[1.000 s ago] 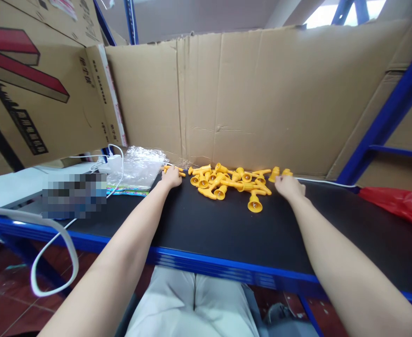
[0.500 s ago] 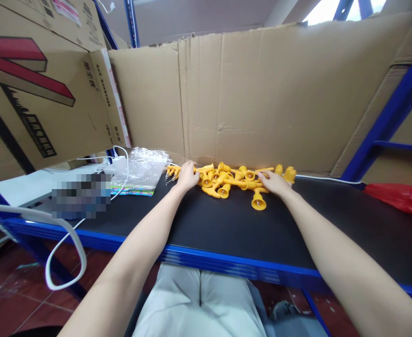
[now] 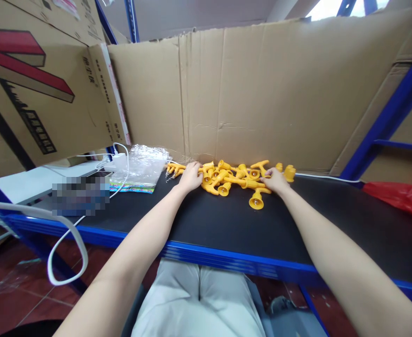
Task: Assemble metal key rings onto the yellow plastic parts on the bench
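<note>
Yellow plastic pieces with bell-shaped cups and branching stems [image 3: 223, 177] lie in a loose row at the back of the black shelf top. At the row's left part is my left hand [image 3: 191, 176], its fingers curled down among the pieces; what they hold is hidden. My right hand [image 3: 278, 181] is closed at the right part, thumb and fingers pinching a forked yellow piece [image 3: 260, 165]. Just in front of that hand a single cup piece [image 3: 256, 201] lies with its wide mouth towards me. Another yellow cup [image 3: 290, 173] stands behind the right hand.
A cardboard sheet [image 3: 262, 93] walls off the back. To the left are clear plastic packaging [image 3: 142, 161], a white plug with cable [image 3: 119, 160] and a large printed carton [image 3: 51, 93]. A red plastic bag [image 3: 398, 199] lies at the right. Blue metal edging [image 3: 241, 260] runs along the front.
My right hand has shifted slightly, and the forked piece by its fingers has turned so its fork shows. My left hand has moved a little to the right along the pieces.
</note>
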A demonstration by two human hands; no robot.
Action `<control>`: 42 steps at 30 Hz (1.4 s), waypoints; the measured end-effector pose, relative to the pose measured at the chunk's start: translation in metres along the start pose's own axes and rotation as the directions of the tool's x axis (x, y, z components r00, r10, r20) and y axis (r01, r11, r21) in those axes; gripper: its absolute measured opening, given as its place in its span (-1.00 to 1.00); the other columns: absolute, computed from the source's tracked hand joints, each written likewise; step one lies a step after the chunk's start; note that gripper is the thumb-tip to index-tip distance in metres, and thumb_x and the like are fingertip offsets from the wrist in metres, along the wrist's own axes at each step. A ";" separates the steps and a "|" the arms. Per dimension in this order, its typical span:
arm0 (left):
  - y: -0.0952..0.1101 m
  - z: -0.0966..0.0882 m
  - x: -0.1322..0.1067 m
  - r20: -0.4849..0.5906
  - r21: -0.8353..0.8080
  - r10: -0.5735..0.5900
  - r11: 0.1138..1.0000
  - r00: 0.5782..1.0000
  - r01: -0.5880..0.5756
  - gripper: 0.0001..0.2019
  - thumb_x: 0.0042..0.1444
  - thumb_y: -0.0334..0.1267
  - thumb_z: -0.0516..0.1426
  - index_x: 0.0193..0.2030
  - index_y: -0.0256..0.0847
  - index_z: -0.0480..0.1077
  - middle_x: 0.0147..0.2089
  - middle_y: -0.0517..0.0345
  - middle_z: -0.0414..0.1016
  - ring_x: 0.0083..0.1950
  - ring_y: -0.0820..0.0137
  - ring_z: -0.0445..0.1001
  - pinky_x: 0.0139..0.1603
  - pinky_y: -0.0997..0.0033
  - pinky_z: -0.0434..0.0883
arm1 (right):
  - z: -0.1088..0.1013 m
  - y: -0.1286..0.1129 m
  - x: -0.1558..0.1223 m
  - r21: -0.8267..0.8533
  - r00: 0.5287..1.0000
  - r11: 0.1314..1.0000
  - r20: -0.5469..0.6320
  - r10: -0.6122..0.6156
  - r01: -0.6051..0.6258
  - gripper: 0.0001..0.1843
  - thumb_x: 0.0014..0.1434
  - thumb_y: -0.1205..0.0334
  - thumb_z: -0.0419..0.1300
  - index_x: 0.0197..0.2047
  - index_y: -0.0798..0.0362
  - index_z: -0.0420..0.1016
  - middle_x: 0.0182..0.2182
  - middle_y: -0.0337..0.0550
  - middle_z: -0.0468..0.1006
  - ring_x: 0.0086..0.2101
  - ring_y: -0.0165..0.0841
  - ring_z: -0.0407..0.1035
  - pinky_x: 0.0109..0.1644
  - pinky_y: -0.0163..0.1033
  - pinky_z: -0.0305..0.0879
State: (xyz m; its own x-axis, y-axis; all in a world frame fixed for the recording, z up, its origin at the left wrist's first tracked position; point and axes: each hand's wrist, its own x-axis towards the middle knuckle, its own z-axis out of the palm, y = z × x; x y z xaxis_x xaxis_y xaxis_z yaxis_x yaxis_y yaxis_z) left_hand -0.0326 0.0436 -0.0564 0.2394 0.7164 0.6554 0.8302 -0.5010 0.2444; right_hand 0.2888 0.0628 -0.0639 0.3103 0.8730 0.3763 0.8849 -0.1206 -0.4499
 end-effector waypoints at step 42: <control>0.057 -0.029 -0.005 0.065 0.085 0.032 0.996 0.997 -0.037 -0.68 0.04 -0.15 0.07 -0.06 -0.11 0.40 -0.25 0.14 0.53 -0.24 0.35 0.47 -0.26 0.45 0.32 | -0.043 -0.105 -0.075 -0.358 0.597 0.565 -0.027 -0.802 0.743 -0.82 0.18 0.25 0.01 -0.18 0.08 0.37 -0.30 -0.05 0.52 -0.24 -0.21 0.32 0.08 0.07 -0.18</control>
State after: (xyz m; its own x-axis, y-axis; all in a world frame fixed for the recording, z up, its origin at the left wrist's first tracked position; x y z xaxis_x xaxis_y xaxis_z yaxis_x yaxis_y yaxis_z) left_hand -0.0012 -0.0029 -0.0252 0.2976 0.7302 0.6151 0.8606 -0.4840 0.1582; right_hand 0.1877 -0.0103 -0.0106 -0.5152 0.6045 0.6076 0.8550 0.4117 0.3153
